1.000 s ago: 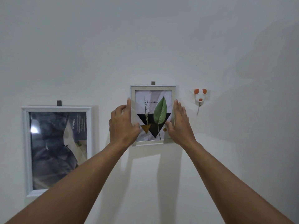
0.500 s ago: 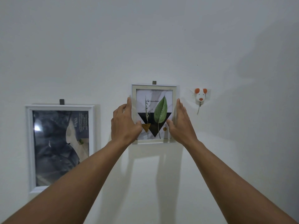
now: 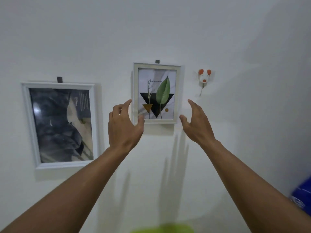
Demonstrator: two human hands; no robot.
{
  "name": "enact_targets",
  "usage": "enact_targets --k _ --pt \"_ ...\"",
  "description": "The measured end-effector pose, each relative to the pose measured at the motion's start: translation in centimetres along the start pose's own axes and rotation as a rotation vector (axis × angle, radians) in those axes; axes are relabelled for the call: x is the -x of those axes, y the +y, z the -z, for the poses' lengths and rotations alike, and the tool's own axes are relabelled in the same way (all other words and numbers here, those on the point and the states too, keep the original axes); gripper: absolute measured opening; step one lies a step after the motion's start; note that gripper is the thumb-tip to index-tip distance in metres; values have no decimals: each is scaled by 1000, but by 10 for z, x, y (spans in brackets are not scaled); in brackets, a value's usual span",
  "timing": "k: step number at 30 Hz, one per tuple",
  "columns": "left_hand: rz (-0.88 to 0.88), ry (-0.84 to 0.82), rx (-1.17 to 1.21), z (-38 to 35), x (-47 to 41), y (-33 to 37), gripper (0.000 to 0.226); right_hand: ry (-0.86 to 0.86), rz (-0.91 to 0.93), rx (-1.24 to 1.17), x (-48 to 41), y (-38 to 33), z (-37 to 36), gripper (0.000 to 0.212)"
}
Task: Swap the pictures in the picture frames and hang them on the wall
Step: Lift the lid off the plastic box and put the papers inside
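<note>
While both bare arms reach up toward the white wall (image 3: 151,31), the large white frame (image 3: 67,164) hangs furthest left, under a small dark tab (image 3: 59,79). It holds a dark, cloudy grey picture (image 3: 57,128) with a pale patch and a block of small text that is too blurred to read; its glass reflects a spot of light.

Right of it, the left hand (image 3: 123,126) is raised with the fingers loosely spread and slightly bent, gripping nothing. Its forefinger tip lies at the left edge of the small frame and its thumb overlaps that frame's lower left corner; I cannot tell whether either one touches.

The small pale frame (image 3: 178,95) hangs upright on the wall beneath its own dark tab (image 3: 157,61). Inside is the leaf picture (image 3: 162,91): a green leaf and a thin stem over a black inverted triangle, with a small ochre triangle and an ochre dot. Below, at the bottom edge of the view, sits a blurred yellow-green shape (image 3: 161,229).

The right hand (image 3: 196,122) is just beside the frame's right edge, clear of it, with the fingers extended and the thumb out, holding nothing. Above it a mouse-shaped hook (image 3: 204,77) with orange ears sticks to the wall. A blurred blue object (image 3: 302,195) cuts in at the far right.
</note>
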State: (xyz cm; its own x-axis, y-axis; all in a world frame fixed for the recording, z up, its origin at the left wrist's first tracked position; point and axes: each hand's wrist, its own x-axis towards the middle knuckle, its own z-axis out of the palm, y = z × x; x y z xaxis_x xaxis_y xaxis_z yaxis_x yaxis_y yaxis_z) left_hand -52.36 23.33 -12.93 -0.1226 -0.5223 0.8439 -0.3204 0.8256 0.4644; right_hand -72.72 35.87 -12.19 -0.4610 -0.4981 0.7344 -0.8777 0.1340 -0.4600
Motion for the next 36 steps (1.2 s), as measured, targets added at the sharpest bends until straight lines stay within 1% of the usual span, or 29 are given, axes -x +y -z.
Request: enact_targets --k 3,7,11,15,19,22,24,25,27,28,29,31,33,34,36 --pt "66 -85 21 7 48 -14 55 -93 -56 53 45 9 2 60" --pt "205 -313 6 8 123 -43 52 -212 -149 138 112 28 -7 55" --pt "327 -556 -70 2 197 -73 57 -382 -291 188 181 61 -28 58" --pt "451 -762 -154 -9 267 -112 62 -558 -411 230 245 100 -57 66" --pt "551 -919 -254 -22 330 -146 73 -712 -547 239 305 141 -86 72" --pt "620 -998 -318 -29 365 -166 83 -815 -627 234 340 164 -103 77" --pt "726 -1039 -310 -34 384 -181 91 -874 -701 203 359 177 -111 77" --pt "787 -1046 -291 -35 391 -186 96 -897 -741 193 369 186 -115 83" --pt "903 -1028 -263 -37 401 -192 103 -924 -829 166 390 209 -127 105" --pt "951 -1024 -261 -38 405 -194 101 -933 -865 144 400 219 -132 111" --pt "996 -1029 -260 -38 407 -195 96 -934 -892 130 406 224 -135 113" --pt "1048 -1037 -217 -39 411 -198 78 -888 -951 101 409 221 -136 111" --pt "1050 -1034 -172 -38 415 -201 60 -835 -1048 58 409 225 -137 109" --pt "1042 -1034 -161 -38 416 -202 55 -820 -1083 30 408 226 -138 110" --pt "1031 -1014 -151 -37 418 -201 55 -795 -1119 -17 408 228 -141 113"
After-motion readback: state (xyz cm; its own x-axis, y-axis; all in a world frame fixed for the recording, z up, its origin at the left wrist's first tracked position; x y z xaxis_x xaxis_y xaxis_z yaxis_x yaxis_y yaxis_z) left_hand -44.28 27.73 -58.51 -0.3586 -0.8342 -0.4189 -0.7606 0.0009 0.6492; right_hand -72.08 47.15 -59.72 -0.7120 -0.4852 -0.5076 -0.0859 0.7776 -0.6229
